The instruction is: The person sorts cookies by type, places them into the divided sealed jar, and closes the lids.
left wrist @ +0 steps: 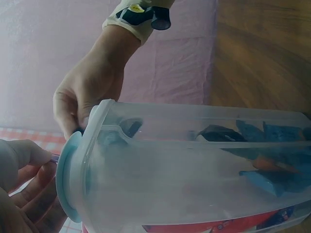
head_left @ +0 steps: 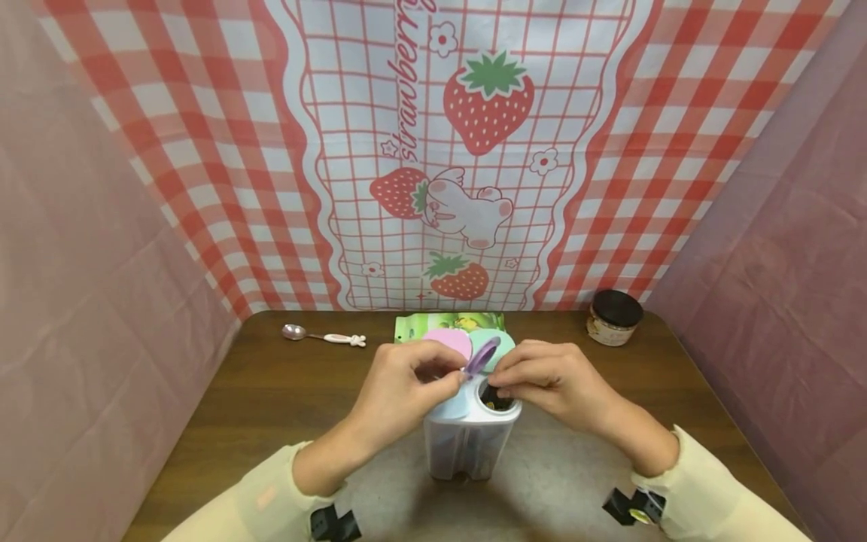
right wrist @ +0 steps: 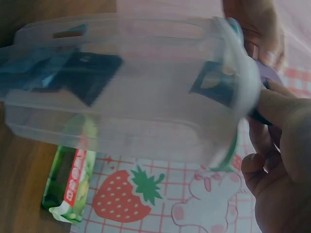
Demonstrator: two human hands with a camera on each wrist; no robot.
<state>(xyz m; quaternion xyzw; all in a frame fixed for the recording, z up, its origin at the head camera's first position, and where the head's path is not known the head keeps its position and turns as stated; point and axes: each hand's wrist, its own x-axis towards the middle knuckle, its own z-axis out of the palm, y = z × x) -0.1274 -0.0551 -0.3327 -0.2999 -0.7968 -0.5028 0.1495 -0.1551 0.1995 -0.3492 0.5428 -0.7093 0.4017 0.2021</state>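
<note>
A clear plastic container (head_left: 469, 448) with a white top stands upright before me, fitted with round pink (head_left: 450, 340), mint and blue lids. My left hand (head_left: 406, 380) pinches the raised purple lid (head_left: 482, 357) between thumb and fingers. Over the round opening (head_left: 497, 397), my right hand (head_left: 562, 376) pinches a small dark packet (right wrist: 214, 83), most of which shows through the wall just inside the opening. Further down in the container lie several blue and dark packets (left wrist: 272, 170) and something red (left wrist: 214, 226).
Behind the container lies a green bag (head_left: 413, 326). At the back left is a spoon (head_left: 325, 336) with a white rabbit-shaped handle end. A black-lidded jar (head_left: 613, 318) stands at the back right. A strawberry-print cloth (head_left: 460, 226) hangs along the wooden table's (head_left: 264, 391) far edge.
</note>
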